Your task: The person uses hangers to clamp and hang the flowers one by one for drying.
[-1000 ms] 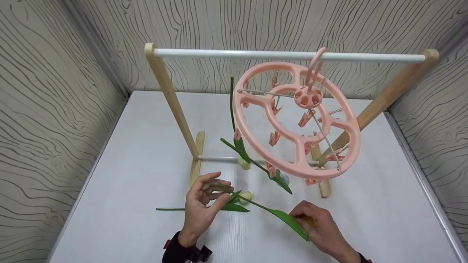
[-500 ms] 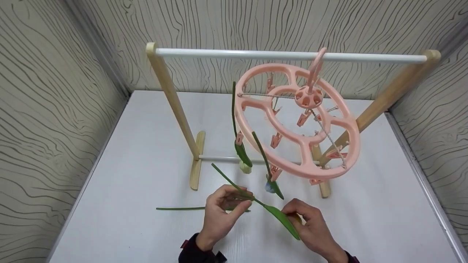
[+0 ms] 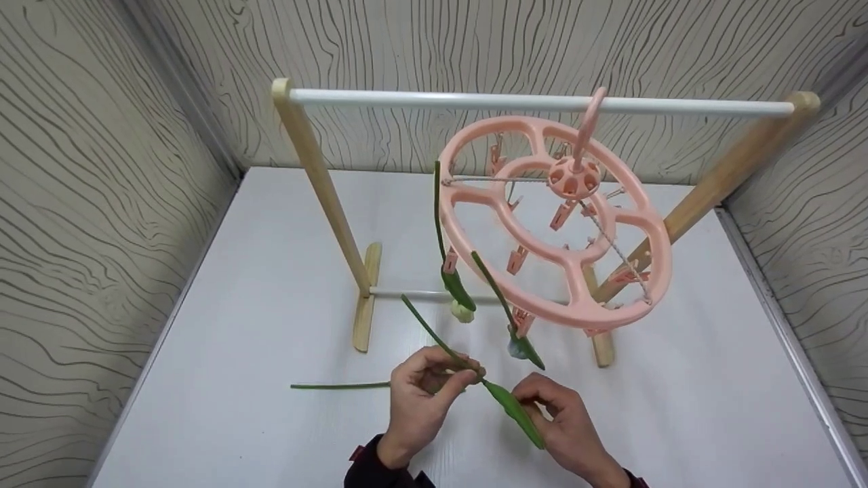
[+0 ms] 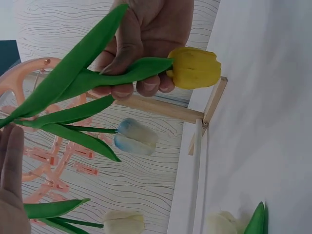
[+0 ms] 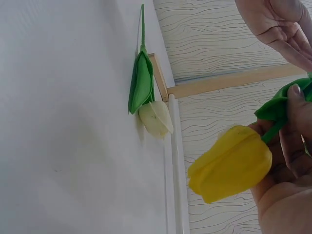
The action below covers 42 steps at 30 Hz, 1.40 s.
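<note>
A yellow artificial tulip (image 5: 230, 163) is held in the air above the white table (image 3: 237, 285), between two bare hands, just in front of a pink round peg hanger (image 3: 556, 224); its green stem (image 3: 434, 332) slants up and away toward the hanger's rim, its long leaf (image 3: 517, 413) points down toward the person. The right hand (image 3: 566, 423) curls its fingers round the stem just behind the yellow bloom; the left hand (image 3: 420, 393) pinches the stem higher up between thumb and fingertips.

A second ago the flower lay lower and flatter, close to the table; now both hands have drawn together and raised it, the stem tip nearer the hanger, which suggests it is being brought up to a peg.

Two more tulips already hang head-down from pegs on the near rim: a cream one (image 3: 462, 312) and a pale blue one (image 3: 519, 347); another cream tulip (image 5: 155, 118) lies on the table behind the left hand. The hanger hooks over the white rail (image 3: 475, 102) of a wooden stand (image 3: 319, 183).
</note>
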Motion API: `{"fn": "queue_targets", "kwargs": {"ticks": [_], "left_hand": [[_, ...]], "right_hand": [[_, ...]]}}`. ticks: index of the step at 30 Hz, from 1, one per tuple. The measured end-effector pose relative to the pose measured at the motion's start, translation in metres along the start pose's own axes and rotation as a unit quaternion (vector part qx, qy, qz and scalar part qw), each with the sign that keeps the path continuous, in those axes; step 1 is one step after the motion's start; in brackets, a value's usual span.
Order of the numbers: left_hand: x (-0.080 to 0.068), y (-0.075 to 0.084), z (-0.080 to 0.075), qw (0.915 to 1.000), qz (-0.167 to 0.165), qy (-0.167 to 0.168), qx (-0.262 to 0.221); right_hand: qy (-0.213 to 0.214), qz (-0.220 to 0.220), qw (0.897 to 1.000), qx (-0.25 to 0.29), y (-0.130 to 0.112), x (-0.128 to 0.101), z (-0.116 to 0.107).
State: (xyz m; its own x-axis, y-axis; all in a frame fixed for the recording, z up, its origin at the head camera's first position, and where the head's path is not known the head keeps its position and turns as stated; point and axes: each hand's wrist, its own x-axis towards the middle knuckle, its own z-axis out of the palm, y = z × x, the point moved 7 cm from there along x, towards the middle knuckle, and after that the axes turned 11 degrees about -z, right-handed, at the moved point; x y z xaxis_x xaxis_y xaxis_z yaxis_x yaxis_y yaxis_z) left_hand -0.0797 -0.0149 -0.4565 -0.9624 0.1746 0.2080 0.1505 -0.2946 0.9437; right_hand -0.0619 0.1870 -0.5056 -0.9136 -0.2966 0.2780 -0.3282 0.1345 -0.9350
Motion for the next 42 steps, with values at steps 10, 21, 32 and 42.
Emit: {"fn": "queue_targets", "kwargs": {"ticks": [10, 21, 32, 42], "left_hand": [[0.001, 0.003, 0.004, 0.9986, 0.013, -0.03, -0.041], [0.003, 0.005, 0.002, 0.9992, 0.004, -0.034, -0.018], [0.005, 0.007, 0.003, 0.9989, 0.017, -0.041, -0.009], [0.005, 0.008, 0.004, 0.9987, 0.014, -0.048, -0.004]], "right_hand": [[-0.01, -0.028, 1.0, 0.0, -0.003, -0.001, -0.003], [0.059, -0.003, 0.996, -0.069, -0.008, -0.002, -0.048], [0.197, -0.155, 0.968, -0.011, -0.015, 0.012, -0.122], [0.174, -0.21, 0.962, 0.017, -0.033, 0.034, -0.145]]}}
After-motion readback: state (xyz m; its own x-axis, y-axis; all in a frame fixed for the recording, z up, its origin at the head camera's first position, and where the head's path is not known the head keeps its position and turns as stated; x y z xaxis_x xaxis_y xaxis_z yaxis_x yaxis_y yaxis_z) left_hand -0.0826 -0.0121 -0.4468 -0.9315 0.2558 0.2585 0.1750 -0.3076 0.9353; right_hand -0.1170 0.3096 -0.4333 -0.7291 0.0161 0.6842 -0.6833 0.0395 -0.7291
